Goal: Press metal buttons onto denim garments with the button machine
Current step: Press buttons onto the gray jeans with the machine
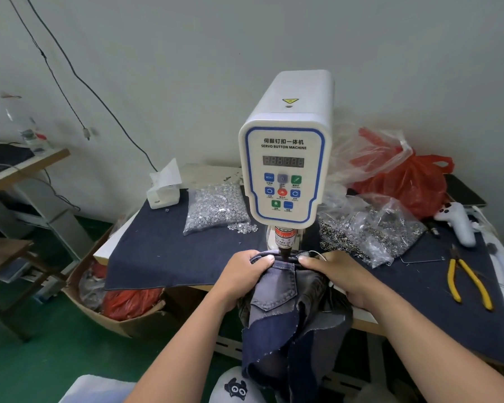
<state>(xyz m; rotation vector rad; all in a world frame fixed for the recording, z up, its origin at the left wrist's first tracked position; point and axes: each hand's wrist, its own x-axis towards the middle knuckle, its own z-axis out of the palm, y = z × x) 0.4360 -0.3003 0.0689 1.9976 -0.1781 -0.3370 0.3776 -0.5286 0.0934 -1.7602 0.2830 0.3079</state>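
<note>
nearest the camera, a pale garment with a small dark cartoon print showed at the bottom edge. above it, two bare forearms reached forward to a denim garment that hung over the front edge of the counter. the garment was patched in grey and dark blue, a back pocket facing up.

the left hand gripped the waistband from the left, thumb on top and fingers curled under the cloth. the right hand pinched the waistband from the right, thumb laid along the band. the band's upper edge sat directly beneath the press head of the white servo button machine, between the two thumbs. whether the head touched the cloth could not be told.

a dark blue cloth covered the counter. left of the machine lay a clear bag of silvery button parts, a few loose ones beside it, and a white tissue box behind. right of the machine lay clear bags of darker metal rings, with a red plastic bag behind them. further right were a white handheld controller and yellow-handled pliers. a cardboard box holding red bags stood on the green floor at the counter's left.
</note>
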